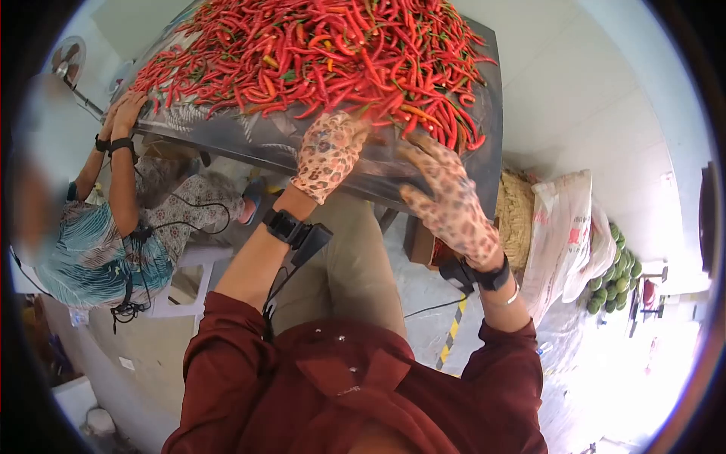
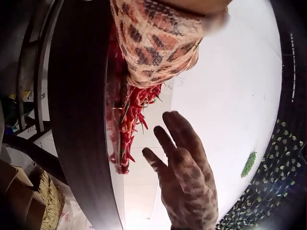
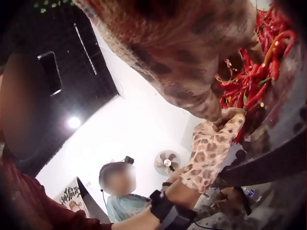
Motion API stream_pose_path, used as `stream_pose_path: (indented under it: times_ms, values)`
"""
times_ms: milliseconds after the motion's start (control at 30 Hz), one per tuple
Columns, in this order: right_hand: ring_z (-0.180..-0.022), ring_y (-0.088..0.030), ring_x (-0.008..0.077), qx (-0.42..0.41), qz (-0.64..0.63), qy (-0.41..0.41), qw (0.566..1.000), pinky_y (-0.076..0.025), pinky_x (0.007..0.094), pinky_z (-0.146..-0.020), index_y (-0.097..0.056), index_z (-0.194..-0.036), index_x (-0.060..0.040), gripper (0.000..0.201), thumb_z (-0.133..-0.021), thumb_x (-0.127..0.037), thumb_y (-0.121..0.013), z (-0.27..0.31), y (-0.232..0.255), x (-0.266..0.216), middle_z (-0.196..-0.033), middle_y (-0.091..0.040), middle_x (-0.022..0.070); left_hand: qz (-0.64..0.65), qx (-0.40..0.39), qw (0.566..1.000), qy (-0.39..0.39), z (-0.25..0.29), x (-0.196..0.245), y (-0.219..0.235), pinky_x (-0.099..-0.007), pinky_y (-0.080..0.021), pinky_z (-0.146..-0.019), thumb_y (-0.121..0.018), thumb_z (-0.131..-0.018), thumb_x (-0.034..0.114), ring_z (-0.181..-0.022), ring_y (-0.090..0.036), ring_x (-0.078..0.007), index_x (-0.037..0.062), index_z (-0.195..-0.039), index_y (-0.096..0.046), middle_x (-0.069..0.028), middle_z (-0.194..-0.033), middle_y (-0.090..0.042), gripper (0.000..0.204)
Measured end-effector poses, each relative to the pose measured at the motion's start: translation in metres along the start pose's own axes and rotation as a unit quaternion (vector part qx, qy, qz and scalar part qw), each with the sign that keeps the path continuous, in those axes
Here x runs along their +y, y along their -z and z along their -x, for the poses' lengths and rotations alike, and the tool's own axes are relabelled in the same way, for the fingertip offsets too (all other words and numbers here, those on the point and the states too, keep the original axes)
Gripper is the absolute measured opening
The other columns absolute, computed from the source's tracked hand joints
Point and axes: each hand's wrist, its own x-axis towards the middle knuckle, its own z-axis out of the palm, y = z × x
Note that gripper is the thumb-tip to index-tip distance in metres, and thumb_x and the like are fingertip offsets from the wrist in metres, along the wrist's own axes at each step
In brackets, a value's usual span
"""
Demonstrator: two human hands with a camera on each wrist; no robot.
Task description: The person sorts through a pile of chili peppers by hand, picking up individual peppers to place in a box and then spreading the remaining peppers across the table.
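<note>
A broad heap of red chili peppers [image 1: 318, 57], some with green stems, covers a dark table [image 1: 257, 140]. At the heap's near edge is my left hand [image 1: 330, 151] in a leopard-print glove. Its fingers are curled, and in the right wrist view a red chili pepper [image 3: 238, 135] shows at the pinched fingertips of the left hand [image 3: 211, 146]. My right hand [image 1: 451, 200], gloved alike, hovers over the table's near edge to the right. In the left wrist view the right hand's fingers [image 2: 182, 129] are spread, with nothing between them.
Another person [image 1: 106, 219] sits at the left, both hands [image 1: 125, 113] on the table's edge. Right of the table stand a woven sack [image 1: 516, 216] and a white sack [image 1: 560, 234], beside a pile of green produce [image 1: 616, 276]. A fan [image 1: 68, 59] stands at the far left.
</note>
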Motion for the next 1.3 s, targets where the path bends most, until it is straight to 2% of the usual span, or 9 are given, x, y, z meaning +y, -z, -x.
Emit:
stream_pose_path:
  times_ms: [133,167,200,267,300,433,833,1200,1300]
  values:
    - [-0.136,-0.035,0.0412,-0.059,0.080,0.059,0.993,-0.033,0.0476,-0.111,-0.047,-0.138,-0.0083,0.062,-0.082,-0.022,-0.069,-0.058,-0.027,0.004,-0.147,-0.040,0.0184,0.038,-0.038,0.996,0.068,0.005,-0.015,0.009,-0.0322,-0.052,-0.073,-0.062,-0.087,0.011,-0.086,-0.063,-0.0245,0.0022,-0.102,-0.068,-0.0082,-0.095,-0.066,0.018]
    - [-0.139,-0.030,0.0415,-0.062,0.095,0.089,0.990,-0.032,0.0517,-0.111,-0.043,-0.143,-0.0102,0.071,-0.080,-0.028,-0.071,-0.070,-0.036,0.012,-0.151,-0.034,0.0186,0.264,-0.100,0.942,0.182,0.008,-0.032,-0.006,-0.0292,-0.051,-0.068,-0.062,-0.089,0.014,-0.088,-0.063,-0.0265,0.0013,-0.109,-0.064,-0.0101,-0.098,-0.066,0.024]
    - [-0.139,-0.030,0.0415,-0.064,0.097,0.092,0.989,-0.032,0.0517,-0.111,-0.043,-0.143,-0.0102,0.071,-0.080,-0.028,-0.071,-0.082,-0.042,0.018,-0.151,-0.034,0.0186,0.264,-0.096,0.942,0.184,0.018,-0.045,-0.018,-0.0292,-0.051,-0.068,-0.062,-0.089,0.014,-0.088,-0.063,-0.0265,0.0013,-0.109,-0.064,-0.0101,-0.098,-0.066,0.024]
    - [-0.141,-0.028,0.0406,-0.060,0.167,0.093,0.980,-0.031,0.0563,-0.110,-0.039,-0.146,-0.0121,0.080,-0.077,-0.035,-0.073,-0.107,-0.053,0.019,-0.153,-0.031,0.0174,0.246,0.014,0.960,0.133,0.015,-0.043,-0.006,-0.0362,-0.052,-0.075,-0.065,-0.088,0.023,-0.095,-0.062,-0.0295,0.0035,-0.118,-0.059,-0.0141,-0.113,-0.062,0.037]
    - [-0.142,-0.026,0.0406,-0.073,0.203,0.089,0.972,-0.030,0.0588,-0.110,-0.035,-0.149,-0.0137,0.088,-0.076,-0.044,-0.073,-0.117,-0.058,0.023,-0.154,-0.030,0.0161,-0.061,0.002,0.998,0.034,0.014,-0.040,0.015,-0.0442,-0.046,-0.095,-0.069,-0.085,0.032,-0.113,-0.056,-0.0328,0.0056,-0.132,-0.051,-0.0164,-0.132,-0.053,0.056]
    - [-0.142,-0.027,0.0400,-0.095,0.212,0.093,0.968,-0.027,0.0572,-0.112,-0.038,-0.148,-0.0135,0.087,-0.077,-0.054,-0.069,-0.137,-0.078,0.025,-0.154,-0.030,0.0146,-0.028,-0.005,0.995,0.098,0.010,-0.055,0.024,-0.0487,-0.024,-0.115,-0.077,-0.076,0.035,-0.141,-0.028,-0.0364,0.0093,-0.149,-0.034,-0.0146,-0.151,-0.034,0.088]
    - [-0.135,-0.038,0.0388,-0.140,0.167,0.150,0.964,-0.036,0.0533,-0.107,-0.048,-0.140,-0.0128,0.063,-0.084,-0.034,-0.066,-0.138,-0.053,0.045,-0.147,-0.041,0.0152,-0.042,-0.140,0.987,0.068,0.005,-0.060,0.030,-0.0533,-0.013,-0.119,-0.070,-0.073,0.062,-0.147,-0.014,-0.0387,0.0076,-0.152,-0.027,-0.0154,-0.158,-0.021,0.105]
    - [-0.137,-0.037,0.0362,-0.032,0.211,0.281,0.936,-0.031,0.0463,-0.112,-0.051,-0.137,-0.0112,0.049,-0.094,-0.033,-0.054,-0.253,-0.096,0.000,-0.144,-0.046,0.0145,-0.052,0.032,0.989,0.137,0.016,-0.067,0.017,-0.0535,-0.011,-0.118,-0.080,-0.065,0.052,-0.145,-0.016,-0.0407,0.0002,-0.151,-0.024,-0.0210,-0.156,-0.022,0.115]
    - [-0.137,-0.037,0.0346,-0.063,0.275,0.210,0.936,-0.030,0.0472,-0.113,-0.051,-0.139,-0.0140,0.048,-0.094,-0.032,-0.053,-0.276,-0.122,0.002,-0.145,-0.046,0.0124,-0.046,-0.004,0.978,0.201,0.005,-0.056,0.027,-0.0538,-0.010,-0.118,-0.080,-0.063,0.055,-0.146,-0.015,-0.0413,-0.0012,-0.152,-0.017,-0.0228,-0.156,-0.021,0.122]
